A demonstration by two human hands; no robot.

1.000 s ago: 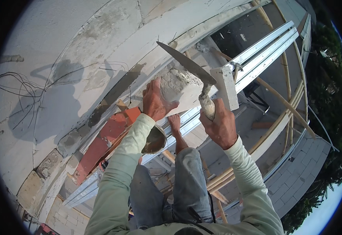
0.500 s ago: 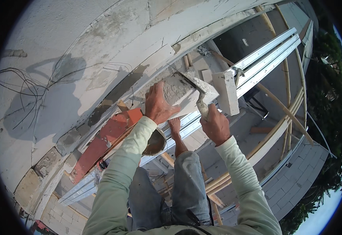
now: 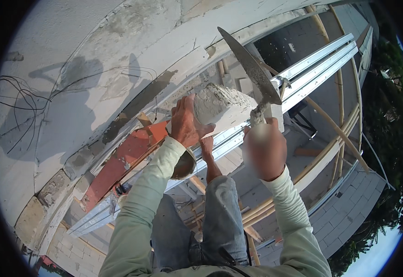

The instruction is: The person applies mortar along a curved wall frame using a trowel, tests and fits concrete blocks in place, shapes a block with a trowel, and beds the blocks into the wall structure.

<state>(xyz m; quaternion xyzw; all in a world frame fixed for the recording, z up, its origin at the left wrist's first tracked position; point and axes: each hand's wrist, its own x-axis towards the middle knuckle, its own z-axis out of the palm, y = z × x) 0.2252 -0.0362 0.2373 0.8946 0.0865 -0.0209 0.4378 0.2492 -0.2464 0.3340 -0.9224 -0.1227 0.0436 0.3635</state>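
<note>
My left hand (image 3: 186,121) grips one end of a pale block (image 3: 231,121), thumb on its near side and fingers over the far side. Rough grey mortar (image 3: 222,99) coats the block's upper face. In my right hand (image 3: 267,150) is a pointed trowel (image 3: 252,67), held by its handle with the blade raised up and away to the left, apart from the block. Mortar clings to the trowel's neck. Under my left wrist sits a round bucket (image 3: 183,166), partly hidden by my sleeve.
A pale wall (image 3: 118,41) rises at the left, with loose black wires (image 3: 28,99) on it. Metal channels (image 3: 319,62) run diagonally behind the block. A red board (image 3: 123,157) lies left of my arm. Wooden poles (image 3: 337,124) and a lower floor show at the right.
My right hand has lifted the trowel off the block's mortar and swung its blade upward. The left hand still holds the block, which is tilted a little differently.
</note>
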